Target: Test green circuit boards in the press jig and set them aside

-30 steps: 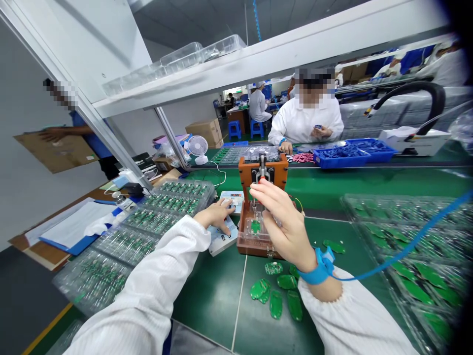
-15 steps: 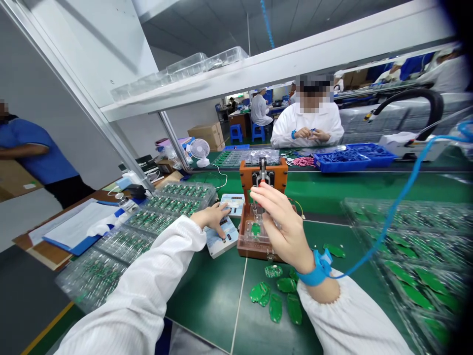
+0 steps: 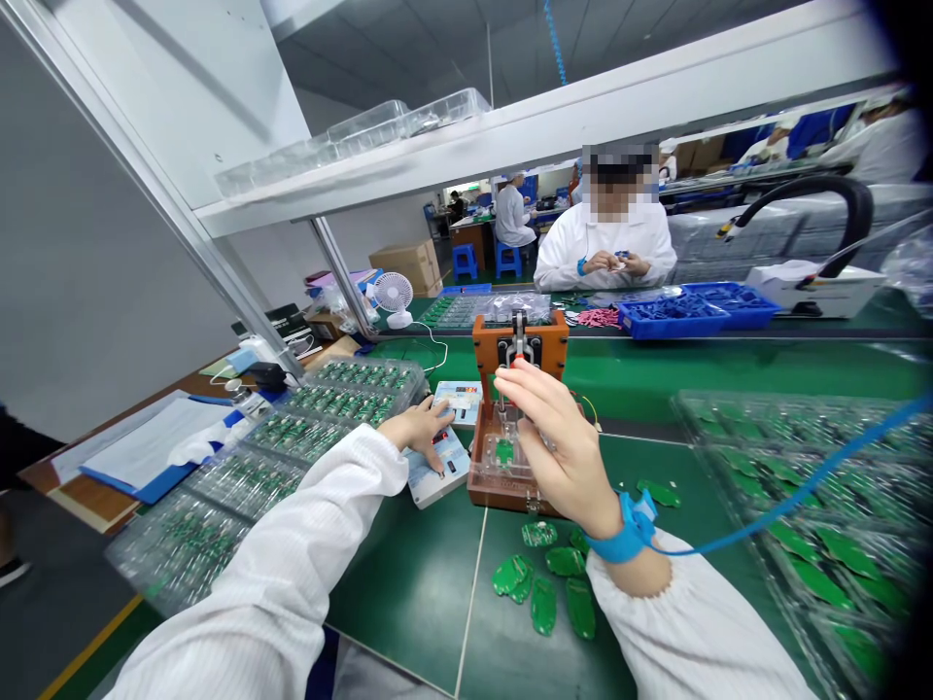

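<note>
My left hand (image 3: 423, 431) lies with fingers spread across two small white-and-blue boxes: a nearer one (image 3: 444, 476) and a farther one (image 3: 461, 397). Both have digital displays showing red. My right hand (image 3: 558, 442), a blue wrist strap (image 3: 628, 530) at its wrist, rests against the lever of an orange-brown clamp fixture (image 3: 485, 355). Its fingers are stretched out, and a bit of the red handle (image 3: 519, 363) shows above them. A green circuit board (image 3: 503, 450) sits in the fixture's clear holder, under the clamp. Several loose green boards (image 3: 543, 605) lie before the fixture.
Clear trays of small boards (image 3: 306, 418) stand on the left, beside a blue clipboard (image 3: 138, 472). Another tray of green boards (image 3: 809, 574) lies on the right. Beyond are a white fan (image 3: 395, 292), blue bins (image 3: 674, 313) and a co-worker (image 3: 604, 248) handling a small blue part.
The box displays now glow red. Both my hands keep their places. The blue strap cord has dropped lower at right, and the person in blue at far left has mostly left the view.
</note>
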### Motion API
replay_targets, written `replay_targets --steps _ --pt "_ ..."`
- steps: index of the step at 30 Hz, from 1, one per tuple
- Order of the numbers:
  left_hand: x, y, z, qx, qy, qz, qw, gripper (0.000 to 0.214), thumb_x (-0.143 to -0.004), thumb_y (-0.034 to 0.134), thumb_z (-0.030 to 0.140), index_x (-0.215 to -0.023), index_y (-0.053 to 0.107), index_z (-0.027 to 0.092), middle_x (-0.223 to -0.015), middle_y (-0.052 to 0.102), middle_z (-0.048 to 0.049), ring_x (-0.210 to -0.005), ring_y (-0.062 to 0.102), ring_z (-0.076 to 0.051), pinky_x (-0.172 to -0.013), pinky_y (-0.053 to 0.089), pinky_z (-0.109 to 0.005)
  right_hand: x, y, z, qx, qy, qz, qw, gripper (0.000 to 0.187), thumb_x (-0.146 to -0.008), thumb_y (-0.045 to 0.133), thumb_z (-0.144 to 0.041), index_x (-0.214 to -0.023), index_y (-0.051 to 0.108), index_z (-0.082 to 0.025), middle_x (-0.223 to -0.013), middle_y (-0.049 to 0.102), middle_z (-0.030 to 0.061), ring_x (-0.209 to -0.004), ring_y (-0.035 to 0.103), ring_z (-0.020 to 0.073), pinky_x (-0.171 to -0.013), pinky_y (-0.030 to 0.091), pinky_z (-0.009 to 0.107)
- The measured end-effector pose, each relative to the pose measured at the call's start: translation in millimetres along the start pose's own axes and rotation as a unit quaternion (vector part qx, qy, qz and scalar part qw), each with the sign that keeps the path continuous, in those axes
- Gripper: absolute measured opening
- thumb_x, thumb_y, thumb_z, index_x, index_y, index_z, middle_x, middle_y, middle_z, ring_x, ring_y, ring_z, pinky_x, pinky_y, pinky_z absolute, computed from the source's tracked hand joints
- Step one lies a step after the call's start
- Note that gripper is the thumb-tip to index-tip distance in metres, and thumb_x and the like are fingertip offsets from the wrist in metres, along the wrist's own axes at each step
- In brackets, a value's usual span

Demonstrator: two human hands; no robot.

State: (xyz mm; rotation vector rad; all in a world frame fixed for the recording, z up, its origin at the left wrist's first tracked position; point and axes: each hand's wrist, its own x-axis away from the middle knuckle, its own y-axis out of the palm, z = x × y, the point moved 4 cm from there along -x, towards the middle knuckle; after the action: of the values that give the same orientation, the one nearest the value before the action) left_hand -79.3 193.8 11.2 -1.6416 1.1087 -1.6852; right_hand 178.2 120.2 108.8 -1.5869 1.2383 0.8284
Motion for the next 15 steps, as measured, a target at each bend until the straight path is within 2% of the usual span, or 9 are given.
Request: replay_targets --steps 3,5,6,8,10,12,13,14,15 --pt "5.8 -6.4 7.0 -0.002 -0.013 -0.011 1.0 0.134 -0.054 0.092 0.06 -0.164 0.025 0.022 -0.172 0.0 -0.0146 -0.156 -0.006 -0.048 -0.125 0.015 -0.063 -0.2 0.4 0.7 0.001 0.001 -0.001 1.0 0.066 -0.098 0.042 0.002 -0.152 0.048 -0.035 -0.149 0.057 -0.0007 -0.147 0.044 0.0216 -0.123 0.042 0.047" --pt "16.3 -17.3 11.7 0.001 -0.03 0.002 1.0 0.13 -0.053 0.095 0.051 -0.162 0.029 0.023 -0.172 0.003 -0.015 -0.157 0.004 -0.046 -0.125 0.022 -0.058 -0.2 0.5 0.9 0.002 0.002 -0.001 1.0 0.066 -0.098 0.042 0.002 -0.152 0.048 -0.036 -0.149 0.057 -0.0008 -0.148 0.044 0.0218 -0.123 0.042 0.048" --pt "24.5 -24.2 14.5 0.006 -0.042 0.017 0.999 0.126 -0.054 0.095 0.046 -0.161 0.032 0.022 -0.171 0.011 -0.0172 -0.156 0.016 -0.045 -0.123 0.028 -0.055 0.0 0.4 0.8 0.003 0.003 -0.001 1.0 0.066 -0.098 0.042 0.002 -0.152 0.048 -0.036 -0.149 0.057 -0.0008 -0.148 0.044 0.0219 -0.123 0.042 0.048" --pt "46.9 -35.9 23.8 0.021 -0.064 0.061 0.996 0.11 -0.063 0.092 0.039 -0.157 0.038 0.02 -0.16 0.043 -0.0196 -0.142 0.047 -0.041 -0.113 0.042 -0.048 0.5 0.2 0.6 0.005 0.005 -0.002 1.0 0.066 -0.098 0.042 0.002 -0.152 0.048 -0.036 -0.149 0.057 -0.0009 -0.147 0.044 0.0214 -0.123 0.042 0.047" --pt "72.4 -37.3 45.3 0.046 -0.044 0.104 0.993 0.077 -0.078 0.082 0.039 -0.146 0.051 0.022 -0.125 0.072 -0.0108 -0.114 0.068 -0.033 -0.098 0.052 -0.04 1.1 0.3 0.9 0.008 0.007 -0.005 1.0 0.065 -0.098 0.042 0.001 -0.152 0.049 -0.035 -0.15 0.057 -0.001 -0.147 0.044 0.0205 -0.123 0.042 0.045" --pt "95.2 -25.3 87.6 0.138 0.095 0.158 0.973 0.039 -0.08 0.08 0.043 -0.114 0.07 0.027 -0.095 0.076 -0.0007 -0.091 0.072 -0.025 -0.084 0.053 -0.033 1.7 0.6 1.8 0.01 0.007 -0.008 1.0 0.065 -0.098 0.041 0.001 -0.152 0.048 -0.035 -0.15 0.057 -0.0009 -0.147 0.044 0.0199 -0.123 0.042 0.044" --pt "104.8 -11.3 117.2 0.177 0.214 0.131 0.952 0.026 -0.083 0.078 0.045 -0.101 0.072 0.028 -0.087 0.074 0.0009 -0.083 0.071 -0.022 -0.075 0.052 -0.03 2.0 0.8 2.4 0.012 0.008 -0.009 1.0 0.065 -0.098 0.041 0.001 -0.152 0.048 -0.035 -0.15 0.057 -0.0007 -0.147 0.044 0.0198 -0.124 0.042 0.044" --pt "115.1 3.9 149.3 0.213 0.351 0.103 0.906 0.018 -0.09 0.071 0.045 -0.098 0.071 0.028 -0.083 0.072 0.0002 -0.078 0.07 -0.02 -0.068 0.052 -0.029 2.2 0.9 2.9 0.014 0.01 -0.01 1.0 0.065 -0.098 0.041 0.0 -0.152 0.048 -0.035 -0.15 0.057 -0.0005 -0.148 0.044 0.0199 -0.123 0.042 0.044" --pt "125.5 20.2 180.5 0.235 0.481 0.065 0.842 0.017 -0.096 0.064 0.043 -0.099 0.071 0.028 -0.083 0.07 -0.0019 -0.076 0.068 -0.02 -0.064 0.051 -0.029 2.2 0.9 3.1 0.018 0.011 -0.01 1.0 0.065 -0.098 0.041 0.0 -0.152 0.048 -0.035 -0.15 0.057 -0.0002 -0.148 0.044 0.0201 -0.123 0.042 0.044"
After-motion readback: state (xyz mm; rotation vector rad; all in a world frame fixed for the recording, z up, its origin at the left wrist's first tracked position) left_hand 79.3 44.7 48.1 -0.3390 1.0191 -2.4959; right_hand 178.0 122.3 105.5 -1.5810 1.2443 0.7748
